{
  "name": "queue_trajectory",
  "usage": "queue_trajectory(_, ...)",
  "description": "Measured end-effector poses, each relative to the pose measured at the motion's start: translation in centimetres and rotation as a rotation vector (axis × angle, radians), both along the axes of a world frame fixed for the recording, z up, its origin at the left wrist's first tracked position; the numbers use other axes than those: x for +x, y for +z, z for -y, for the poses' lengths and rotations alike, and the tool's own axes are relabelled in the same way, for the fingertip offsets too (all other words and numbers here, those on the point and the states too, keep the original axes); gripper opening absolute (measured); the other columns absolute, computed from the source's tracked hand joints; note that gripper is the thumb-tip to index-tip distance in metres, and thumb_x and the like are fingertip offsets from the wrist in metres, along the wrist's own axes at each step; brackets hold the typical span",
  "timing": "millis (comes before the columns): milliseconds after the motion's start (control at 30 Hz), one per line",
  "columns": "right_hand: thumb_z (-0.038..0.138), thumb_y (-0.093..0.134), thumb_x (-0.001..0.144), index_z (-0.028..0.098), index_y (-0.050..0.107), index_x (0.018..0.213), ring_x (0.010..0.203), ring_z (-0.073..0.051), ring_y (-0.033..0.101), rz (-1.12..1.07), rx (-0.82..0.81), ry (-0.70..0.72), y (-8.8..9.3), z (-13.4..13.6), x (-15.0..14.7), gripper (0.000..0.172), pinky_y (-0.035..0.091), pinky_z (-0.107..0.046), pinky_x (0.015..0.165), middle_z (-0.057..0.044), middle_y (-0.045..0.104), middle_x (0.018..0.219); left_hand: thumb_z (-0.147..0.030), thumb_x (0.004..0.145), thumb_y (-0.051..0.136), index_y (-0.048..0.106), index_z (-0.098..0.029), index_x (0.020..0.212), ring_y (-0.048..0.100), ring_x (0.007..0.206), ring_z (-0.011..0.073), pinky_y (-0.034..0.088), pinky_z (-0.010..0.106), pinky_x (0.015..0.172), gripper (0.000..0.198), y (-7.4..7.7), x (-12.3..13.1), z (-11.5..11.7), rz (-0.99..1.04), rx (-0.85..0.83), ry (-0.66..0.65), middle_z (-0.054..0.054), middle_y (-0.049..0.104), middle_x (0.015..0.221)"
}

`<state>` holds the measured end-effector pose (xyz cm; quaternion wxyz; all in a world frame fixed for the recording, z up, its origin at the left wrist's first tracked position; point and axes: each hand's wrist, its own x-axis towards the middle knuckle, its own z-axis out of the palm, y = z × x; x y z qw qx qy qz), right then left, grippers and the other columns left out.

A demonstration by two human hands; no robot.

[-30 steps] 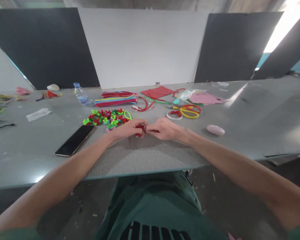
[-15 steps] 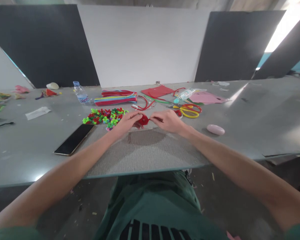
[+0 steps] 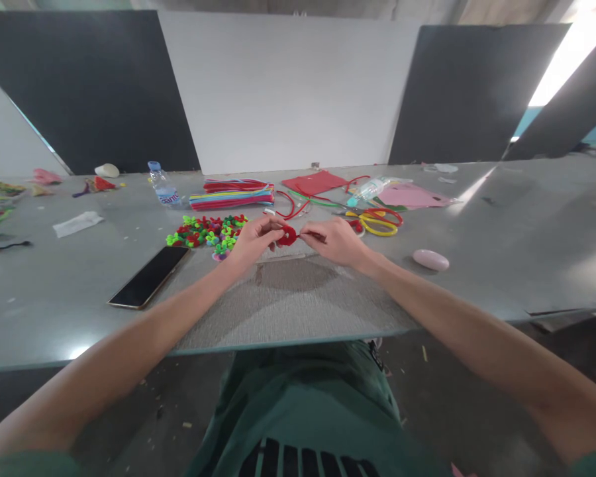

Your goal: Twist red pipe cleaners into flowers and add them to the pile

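A coiled red pipe cleaner point(image 3: 289, 236) is held between my two hands above the near part of the table. My left hand point(image 3: 258, 240) pinches the left side of the coil between thumb and fingers. At the coil's right, my right hand point(image 3: 334, 240) is closed on the short loose end of the same pipe cleaner. Just left of my left hand lies a pile of small green, red and purple pipe-cleaner flowers point(image 3: 209, 230). Yellow and red-handled scissors point(image 3: 377, 224) rest beyond my right hand.
A phone point(image 3: 149, 277) lies left of my forearm. Bundled pipe cleaners point(image 3: 232, 199) lie behind the flowers, near a water bottle point(image 3: 163, 185). A red sheet point(image 3: 314, 182), a second bottle point(image 3: 366, 191) and a pink sheet point(image 3: 412, 196) are farther back. A pink oval object point(image 3: 430, 260) sits right.
The left fingers have shifted slightly on the red coil, and a small opening in its middle shows more clearly. Both hands keep their hold; the whole view has moved a little.
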<state>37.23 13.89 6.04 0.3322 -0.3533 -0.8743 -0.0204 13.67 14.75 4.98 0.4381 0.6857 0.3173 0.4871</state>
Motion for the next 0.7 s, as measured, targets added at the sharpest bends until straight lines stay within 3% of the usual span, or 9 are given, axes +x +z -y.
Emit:
queue_trajectory(233, 0.026, 0.056, 0.102, 0.02, 0.074, 0.088, 0.058, -0.012, 0.045, -0.012, 0.005, 0.009, 0.04, -0.05, -0.08, 0.024, 0.03, -0.028, 0.062, 0.002, 0.06, 0.065, -0.026, 0.083, 0.074, 0.072, -0.019, 0.105, 0.061, 0.072, 0.0128, 0.046, 0.025, 0.062, 0.023, 0.07, -0.02, 0.37, 0.115, -0.023, -0.113, 0.002, 0.07, 0.084)
queue_trajectory(367, 0.03, 0.055, 0.104, 0.02, 0.073, 0.088, 0.058, -0.012, 0.042, -0.01, -0.018, 0.017, 0.12, 0.15, -0.15, 0.026, 0.029, -0.028, 0.063, 0.002, 0.059, 0.066, -0.024, 0.082, 0.076, 0.072, -0.018, 0.107, 0.057, 0.066, 0.011, 0.046, 0.026, 0.063, 0.026, -0.06, 0.22, 0.39, 0.011, -0.009, -0.112, -0.001, 0.068, 0.08)
queue_trajectory(500, 0.03, 0.056, 0.104, 0.02, 0.072, 0.088, 0.06, -0.012, 0.043, 0.012, -0.036, 0.029, 0.14, 0.13, -0.13, 0.025, 0.029, -0.029, 0.063, 0.001, 0.06, 0.068, -0.024, 0.082, 0.075, 0.073, -0.016, 0.097, 0.057, 0.066, 0.0116, 0.047, 0.027, 0.066, 0.017, -0.27, 0.36, 0.2, -0.06, -0.004, -0.113, 0.0, 0.066, 0.075)
queue_trajectory(700, 0.03, 0.052, 0.105, 0.018, 0.065, 0.079, 0.061, -0.012, 0.044, -0.064, -0.112, 0.076, 0.54, -0.44, 0.43, 0.031, 0.032, -0.029, 0.065, 0.002, 0.057, 0.067, -0.025, 0.084, 0.074, 0.071, -0.018, 0.092, 0.061, 0.066, 0.0135, 0.05, 0.028, 0.066, 0.011, -0.34, -0.25, -0.3, -0.173, 0.062, 0.058, 0.002, 0.067, 0.075)
